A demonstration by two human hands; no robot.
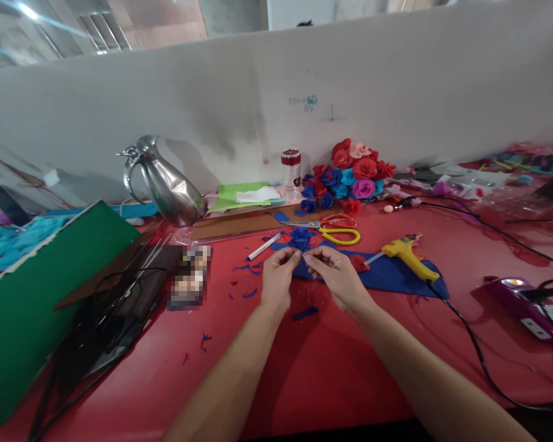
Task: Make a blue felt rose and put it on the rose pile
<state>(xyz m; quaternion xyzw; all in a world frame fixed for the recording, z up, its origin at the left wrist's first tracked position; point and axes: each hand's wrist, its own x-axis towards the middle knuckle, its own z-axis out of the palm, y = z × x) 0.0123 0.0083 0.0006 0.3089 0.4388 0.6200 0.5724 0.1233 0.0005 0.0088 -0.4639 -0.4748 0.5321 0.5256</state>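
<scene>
My left hand (280, 273) and my right hand (332, 273) meet over the red table, thumbs and forefingers pinched, tips almost touching. Whatever lies between the fingertips is too small to make out. Just beyond them sits a dark blue flower (301, 237); I cannot tell whether the fingers touch it. Under and right of my right hand spreads a blue sheet (387, 277), with a red piece (359, 263) on it. Scissors (340, 237) with yellow and orange handles lie behind the hands. A white marker (263, 247) rests to the left.
A yellow glue gun (409, 258) lies at right, its cord running forward past a purple power strip (529, 310). At the back stand a steel jug (170, 184), a red-lidded jar (290, 172) and a bunch of flowers (357, 172). A green board (50, 307) leans at left.
</scene>
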